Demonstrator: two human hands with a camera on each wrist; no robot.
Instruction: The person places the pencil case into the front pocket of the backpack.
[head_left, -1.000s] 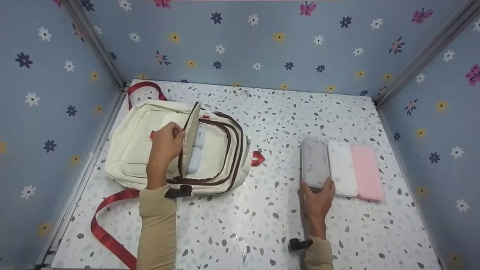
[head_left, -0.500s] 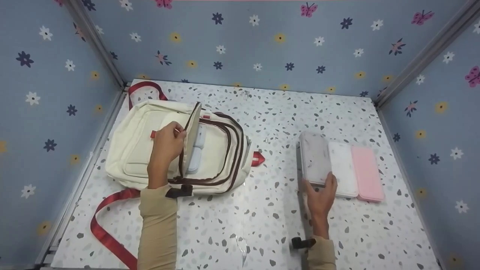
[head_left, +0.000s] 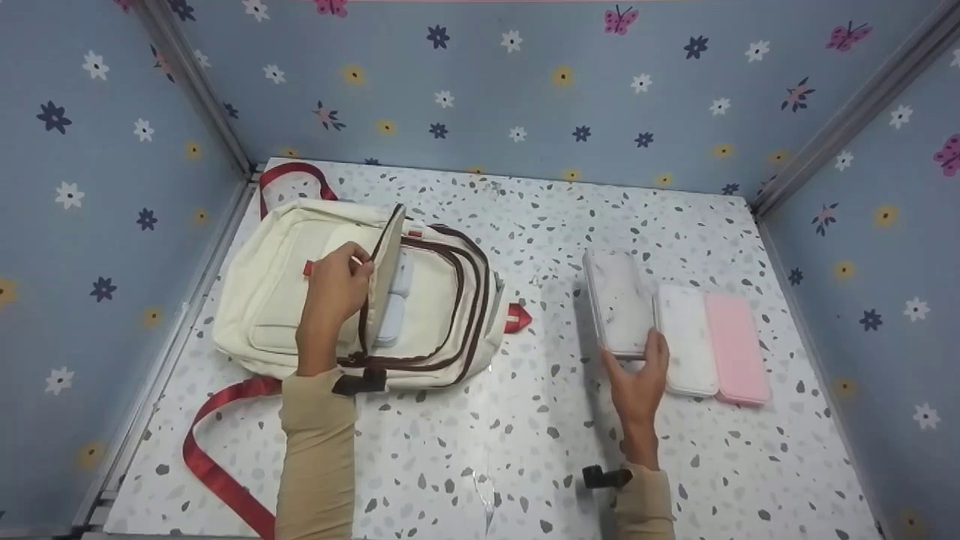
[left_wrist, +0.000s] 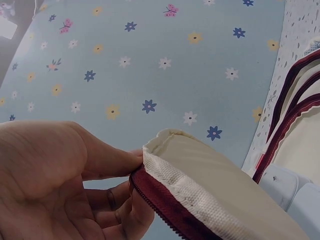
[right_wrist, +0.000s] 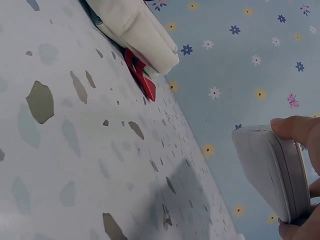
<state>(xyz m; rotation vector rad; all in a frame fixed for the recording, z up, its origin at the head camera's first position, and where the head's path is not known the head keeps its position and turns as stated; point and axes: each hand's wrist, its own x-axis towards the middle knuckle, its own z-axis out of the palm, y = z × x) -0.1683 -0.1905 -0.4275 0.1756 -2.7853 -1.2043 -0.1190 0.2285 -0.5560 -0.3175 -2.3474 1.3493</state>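
A cream backpack point(head_left: 281, 300) lies on the table at the left, its front pocket unzipped. My left hand point(head_left: 336, 292) pinches the zipper edge point(left_wrist: 175, 217) of the pocket flap point(head_left: 386, 244) between thumb and fingers and holds it up. Inside the pocket, light-blue cases point(head_left: 390, 319) show partly; the flap hides the rest. At the right, my right hand point(head_left: 637, 386) grips the near end of a pale grey rectangular case point(head_left: 621, 300), raised off the table with its shadow below. Thumb and fingers hold opposite sides of this case in the right wrist view.
A white case point(head_left: 686, 341) and a pink case point(head_left: 736, 349) lie side by side just right of the held one. A red strap point(head_left: 225, 480) trails toward the near table edge. Flower-patterned walls point(head_left: 480, 90) stand around the table point(head_left: 540, 450).
My right hand has lifted the grey case off the table and moved it slightly away and to the left, apart from the white case. The left hand still holds the flap in the same place.
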